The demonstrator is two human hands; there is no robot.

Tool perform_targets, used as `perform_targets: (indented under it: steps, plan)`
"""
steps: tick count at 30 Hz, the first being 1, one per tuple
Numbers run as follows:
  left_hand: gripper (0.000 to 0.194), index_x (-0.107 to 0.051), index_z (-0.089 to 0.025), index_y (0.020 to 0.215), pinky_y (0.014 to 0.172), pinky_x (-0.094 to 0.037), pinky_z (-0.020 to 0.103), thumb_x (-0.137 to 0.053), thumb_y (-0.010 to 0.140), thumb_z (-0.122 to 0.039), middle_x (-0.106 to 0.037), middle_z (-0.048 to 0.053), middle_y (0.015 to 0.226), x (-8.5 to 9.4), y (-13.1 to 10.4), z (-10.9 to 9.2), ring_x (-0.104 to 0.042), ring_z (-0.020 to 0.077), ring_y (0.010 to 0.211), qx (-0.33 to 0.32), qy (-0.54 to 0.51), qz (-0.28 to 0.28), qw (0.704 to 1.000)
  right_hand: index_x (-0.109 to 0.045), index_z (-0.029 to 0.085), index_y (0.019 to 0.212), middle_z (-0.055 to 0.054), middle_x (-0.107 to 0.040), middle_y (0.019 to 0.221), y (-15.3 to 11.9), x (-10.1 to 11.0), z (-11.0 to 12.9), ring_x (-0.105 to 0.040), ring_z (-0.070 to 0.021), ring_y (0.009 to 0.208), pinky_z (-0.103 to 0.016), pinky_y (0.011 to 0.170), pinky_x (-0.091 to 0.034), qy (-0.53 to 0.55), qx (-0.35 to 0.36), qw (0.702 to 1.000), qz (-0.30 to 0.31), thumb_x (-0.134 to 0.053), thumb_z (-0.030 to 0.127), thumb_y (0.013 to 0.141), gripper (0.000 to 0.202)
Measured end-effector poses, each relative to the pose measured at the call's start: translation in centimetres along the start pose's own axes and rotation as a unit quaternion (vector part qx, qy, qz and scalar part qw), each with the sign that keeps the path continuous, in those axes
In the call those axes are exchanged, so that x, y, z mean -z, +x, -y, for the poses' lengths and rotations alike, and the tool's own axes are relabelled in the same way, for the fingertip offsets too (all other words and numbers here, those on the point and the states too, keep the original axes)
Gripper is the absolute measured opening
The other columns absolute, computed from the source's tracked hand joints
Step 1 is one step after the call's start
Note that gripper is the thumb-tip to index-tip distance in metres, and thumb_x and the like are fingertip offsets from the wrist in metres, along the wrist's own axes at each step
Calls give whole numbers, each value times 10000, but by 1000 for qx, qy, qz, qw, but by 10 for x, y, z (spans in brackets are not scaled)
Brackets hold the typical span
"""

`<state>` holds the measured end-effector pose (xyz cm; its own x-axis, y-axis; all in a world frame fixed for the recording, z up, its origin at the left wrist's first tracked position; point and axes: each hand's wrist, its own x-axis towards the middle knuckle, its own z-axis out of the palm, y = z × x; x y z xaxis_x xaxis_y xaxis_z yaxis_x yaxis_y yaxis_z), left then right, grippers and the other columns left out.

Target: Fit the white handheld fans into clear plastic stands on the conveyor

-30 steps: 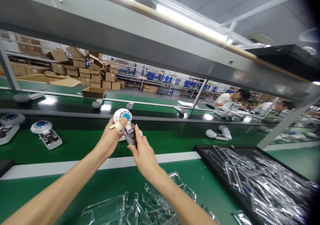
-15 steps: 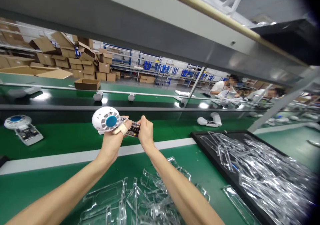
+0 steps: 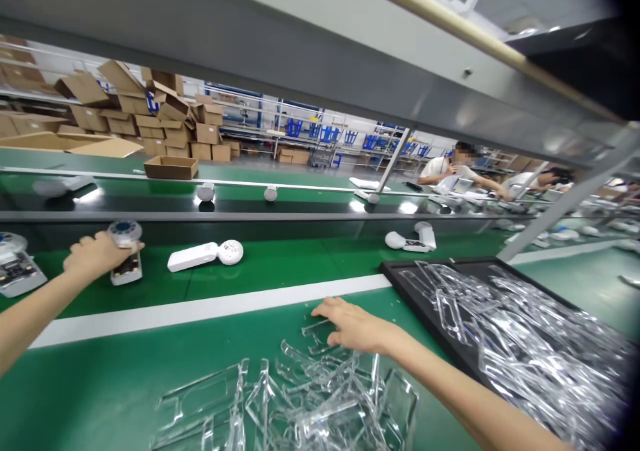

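My left hand [image 3: 97, 256], at the far left, has its fingers around the neck of a white handheld fan [image 3: 126, 264] with a blue centre. The fan's handle is uncovered, with circuit parts showing, and it is at the green belt [image 3: 290, 257]. Over a heap of clear plastic frames [image 3: 330, 397], my right hand [image 3: 353, 324] hangs with fingers apart. One clear frame lies by its thumb and fingertips; whether they touch cannot be made out.
A closed white fan [image 3: 205, 256] lies on the belt, an uncovered fan [image 3: 20, 267] at the left edge, another white fan [image 3: 413, 239] to the right. A black tray [image 3: 400, 274] holds many clear frames. A metal beam [image 3: 300, 57] crosses overhead. Co-workers sit at back right.
Both hands were at the uncovered fan in the middle. My left hand has carried it left and down to the belt; my right hand has left it and come down towards the clear frames.
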<state>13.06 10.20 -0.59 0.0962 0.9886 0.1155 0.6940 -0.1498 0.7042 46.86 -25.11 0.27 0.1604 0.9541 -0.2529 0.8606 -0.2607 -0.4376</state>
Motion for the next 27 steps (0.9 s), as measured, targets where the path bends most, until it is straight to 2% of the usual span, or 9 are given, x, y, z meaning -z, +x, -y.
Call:
perform_targets:
  steps: [3,6,8,10,12,15,20,24,27]
  plan:
    - [537,-481,-204,748,748,-479,552,-666,548,-667,-607,92,790,-13,-17,-10,-480,552,1153,-30,90,-30,995,-625,196,1149,-111,-649,1121,4,-10,-11,-592,-261,1034,-387,878,-443,-70,-1,997,10,-612,63,683,485]
    - [586,-565,-170,922,552,-498,406,-628,605,-660,-620,110,743,-39,-38,-31,-664,418,803,50,5,167,985,-647,165,1043,-112,-659,1036,13,-13,-7,-593,-245,989,-369,872,-439,-82,27,996,-10,-550,70,754,319]
    - [685,-559,-145,1105,539,-503,404,-638,620,-622,-640,165,859,-51,-43,-39,-669,374,744,61,14,209,976,-655,154,991,-115,-648,1006,17,-11,-1,-577,-238,1001,-366,891,-425,-85,46,994,-42,-473,59,805,277]
    - [717,-560,-141,1206,666,-508,500,-656,628,-554,-610,246,1050,-57,-43,-42,-638,428,899,-30,143,139,979,-653,147,989,-114,-626,973,19,-7,5,-566,-228,982,-365,882,-424,-86,53,991,-83,-391,59,847,310]
    - [730,-566,-155,1271,836,-439,584,-659,639,-506,-525,286,1243,-62,-41,-44,-519,493,1123,-175,270,72,944,-643,154,1023,-97,-601,949,20,-2,10,-567,-203,915,-350,846,-437,-65,58,987,-134,-343,92,886,336]
    - [789,-460,-219,1409,972,-366,516,-630,686,-484,-462,220,1382,-77,-41,-50,-410,433,1266,-333,293,123,888,-601,202,1136,-37,-598,881,22,2,19,-581,-154,774,-306,743,-472,74,56,979,-184,-323,194,932,344]
    - [633,-498,-223,1373,939,-364,489,-556,758,-360,-601,197,1194,-100,-35,-54,-523,384,1115,-326,312,146,881,-557,179,1222,10,-557,726,18,3,29,-547,-120,601,-243,547,-459,343,-4,932,-121,-315,476,950,469]
    - [596,-547,-249,1282,912,-409,422,-609,723,-448,-631,136,1114,-82,-28,-59,-578,343,1029,-291,165,128,934,-642,164,1026,-6,-534,777,10,8,34,-526,-114,640,-272,642,-485,384,9,917,-112,-338,548,933,499]
    - [657,-515,-255,1270,849,-462,357,-645,702,-558,-632,92,1135,-63,-39,-81,-597,297,1019,-210,-120,113,964,-613,179,1140,-18,-553,880,14,9,47,-557,-129,715,-309,734,-495,348,24,928,-131,-448,441,910,385]
